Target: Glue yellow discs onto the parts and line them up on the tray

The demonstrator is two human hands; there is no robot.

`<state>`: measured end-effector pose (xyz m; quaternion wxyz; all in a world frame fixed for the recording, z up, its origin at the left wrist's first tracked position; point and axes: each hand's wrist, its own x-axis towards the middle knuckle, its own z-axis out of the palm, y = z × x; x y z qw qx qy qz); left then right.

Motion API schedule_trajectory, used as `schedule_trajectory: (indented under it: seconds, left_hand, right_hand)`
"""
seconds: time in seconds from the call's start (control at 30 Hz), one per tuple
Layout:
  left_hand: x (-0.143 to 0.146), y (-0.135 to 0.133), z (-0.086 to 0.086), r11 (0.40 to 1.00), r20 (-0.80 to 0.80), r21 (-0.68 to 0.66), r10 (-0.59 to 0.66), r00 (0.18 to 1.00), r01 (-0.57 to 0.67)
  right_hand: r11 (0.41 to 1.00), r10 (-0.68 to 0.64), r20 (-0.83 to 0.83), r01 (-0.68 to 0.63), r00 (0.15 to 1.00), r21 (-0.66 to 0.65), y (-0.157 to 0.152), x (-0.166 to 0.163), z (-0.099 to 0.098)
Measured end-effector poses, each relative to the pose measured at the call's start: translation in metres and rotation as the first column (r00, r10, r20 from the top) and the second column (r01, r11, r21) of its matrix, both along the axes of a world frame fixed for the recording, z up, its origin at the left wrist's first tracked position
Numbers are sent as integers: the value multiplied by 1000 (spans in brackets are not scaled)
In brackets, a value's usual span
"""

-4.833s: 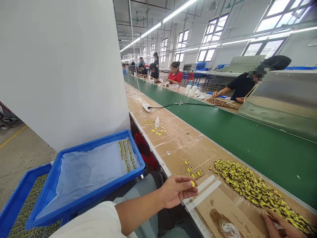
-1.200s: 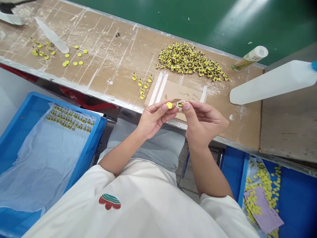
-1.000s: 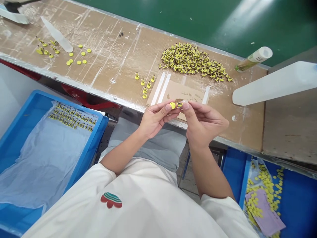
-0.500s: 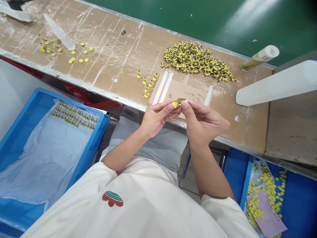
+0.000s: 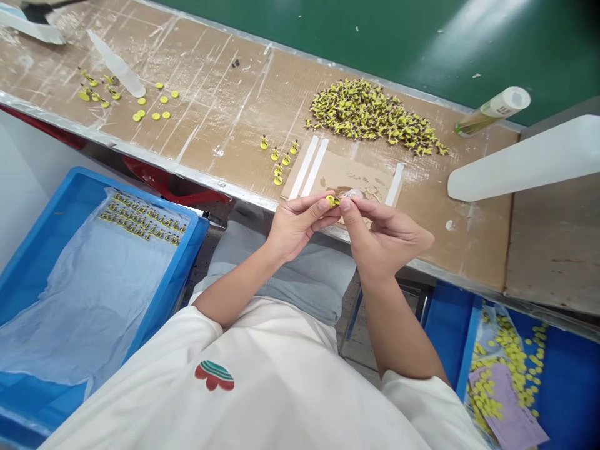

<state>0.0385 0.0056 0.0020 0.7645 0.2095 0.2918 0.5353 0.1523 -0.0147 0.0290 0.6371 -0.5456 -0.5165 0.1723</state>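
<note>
My left hand [image 5: 296, 224] and my right hand [image 5: 382, 234] meet fingertip to fingertip just over the bench's near edge. Between them sits a small yellow disc [image 5: 332, 200], pinched by the left thumb and forefinger; the right hand pinches a tiny dark-and-yellow piece against it. Behind the hands lies a cardboard pad [image 5: 349, 176] with white strips. A heap of yellow-and-dark small parts [image 5: 372, 117] lies further back. Several finished yellow pieces [image 5: 279, 156] stand left of the pad.
A blue tray [image 5: 190, 234] lined with plastic at my left holds rows of pieces [image 5: 140, 217]. A blue bin [image 5: 553, 375] at right holds yellow discs [image 5: 509, 353]. White bottles [image 5: 520, 162], [image 5: 117, 64], a glue tube [image 5: 492, 111], loose discs [image 5: 150, 107] and the green belt [image 5: 422, 44] are beyond.
The view dropped from the hall to my lap and bench. Within the last second my fingertips closed together, bringing the dark piece onto the yellow disc.
</note>
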Motion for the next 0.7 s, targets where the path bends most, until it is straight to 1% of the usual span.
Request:
schedule_trajectory:
  seconds: [0.13,0.3,0.43,0.6,0.7]
  left_hand:
    - [0,0,0,1000,-34,-8,27,999,-27]
    - [-2,-1,0,997,-92,11,73,993,-73]
    - [-2,-2,1,993,-117,36,117,986,-114]
    - [-2,-4,2,985,-133,83,160,978,-150]
    - [-2,-6,3,981,-184,108,182,966,-164]
  right_hand:
    - [1000,-15,23,16,1000,-7,0,-2,0]
    - [999,29,37,-28,999,-15,1,-2,-1]
    - [997,69,25,-68,997,-27,1,-2,-2]
    - [996,83,-22,-84,996,-25,1,-4,-1]
    - [996,77,-48,-79,996,-41,1,-4,-3]
